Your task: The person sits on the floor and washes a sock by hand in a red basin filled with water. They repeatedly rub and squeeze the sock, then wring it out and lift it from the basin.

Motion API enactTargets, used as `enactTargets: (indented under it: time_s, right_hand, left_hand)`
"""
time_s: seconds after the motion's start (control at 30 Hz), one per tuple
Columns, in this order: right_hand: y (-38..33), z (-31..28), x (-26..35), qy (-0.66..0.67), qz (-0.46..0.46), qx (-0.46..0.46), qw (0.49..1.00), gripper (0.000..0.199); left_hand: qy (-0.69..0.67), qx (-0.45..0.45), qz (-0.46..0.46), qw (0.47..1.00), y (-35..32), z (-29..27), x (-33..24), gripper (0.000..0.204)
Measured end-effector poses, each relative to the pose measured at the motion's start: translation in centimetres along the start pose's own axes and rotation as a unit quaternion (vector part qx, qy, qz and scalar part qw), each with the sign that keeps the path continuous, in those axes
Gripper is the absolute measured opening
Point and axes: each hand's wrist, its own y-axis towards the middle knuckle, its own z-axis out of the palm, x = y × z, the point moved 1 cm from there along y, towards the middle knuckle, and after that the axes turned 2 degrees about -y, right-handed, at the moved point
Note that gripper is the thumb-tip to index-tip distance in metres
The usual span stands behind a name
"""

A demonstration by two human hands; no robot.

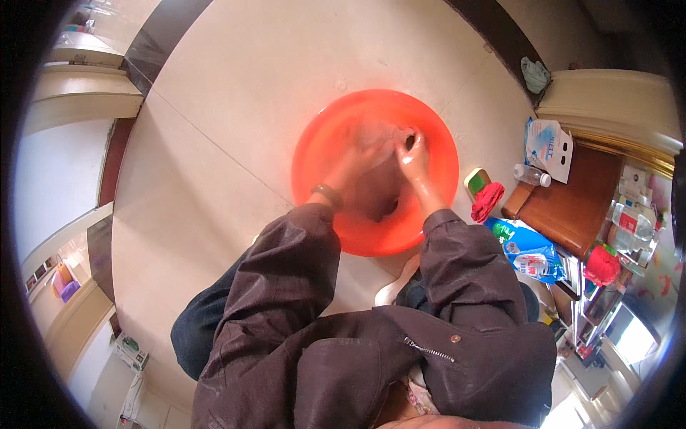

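A round orange-red basin (pixel 443 168) stands on the floor in front of me, with a dark brownish wet cloth (pixel 379 189) in it. My right hand (pixel 413 157) is over the basin's right half, its fingers curled round a bunched part of the cloth. My left hand (pixel 354 163), with a dark band at the wrist, is over the left half against the cloth. Motion smears its fingers, so its grip cannot be made out. Both of my forearms are in dark sleeves pushed back from the wrists.
Right of the basin lie a green-and-tan block (pixel 476 180), a red crumpled cloth (pixel 487 201) and a blue detergent bag (pixel 532 257). A brown wooden piece of furniture (pixel 575 196) stands beyond, with a clear bottle (pixel 532 175) and a white carton (pixel 549 150). Pale tiles (pixel 214 129) surround the basin.
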Motion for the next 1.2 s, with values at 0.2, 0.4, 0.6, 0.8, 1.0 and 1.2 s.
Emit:
enactTargets:
  time_s: [0.2,0.4,0.6,0.8,1.0,1.2]
  right_hand:
    - [-2.3,2.9,-2.3,-0.241,-0.052,-0.001,0.969,0.06]
    - [0.2,0.7,-3.2,0.61,0.254,0.2,0.724,0.04]
    - [0.2,0.7,-0.8,0.64,0.343,0.155,0.67,0.03]
    - [-0.9,2.8,0.5,0.461,0.335,0.08,0.818,0.024]
    - [-1.5,1.6,0.8,0.677,0.322,0.235,0.619,0.038]
    - [-2.7,3.1,0.2,0.48,0.405,0.108,0.77,0.037]
  left_hand:
    - [0.339,0.035,-0.063,0.938,-1.0,2.6,4.3,0.058]
    - [-0.169,0.139,-0.194,0.956,0.2,5.6,4.5,0.054]
    - [0.03,0.133,-0.029,0.99,-0.9,6.3,-6.8,0.025]
    - [0.061,-0.057,-0.218,0.972,0.6,3.8,-7.4,0.026]
    - [0.109,0.01,-0.068,0.992,-1.2,5.6,-7.4,0.023]
    - [0.018,-0.142,-0.164,0.976,-0.3,3.6,-6.9,0.021]
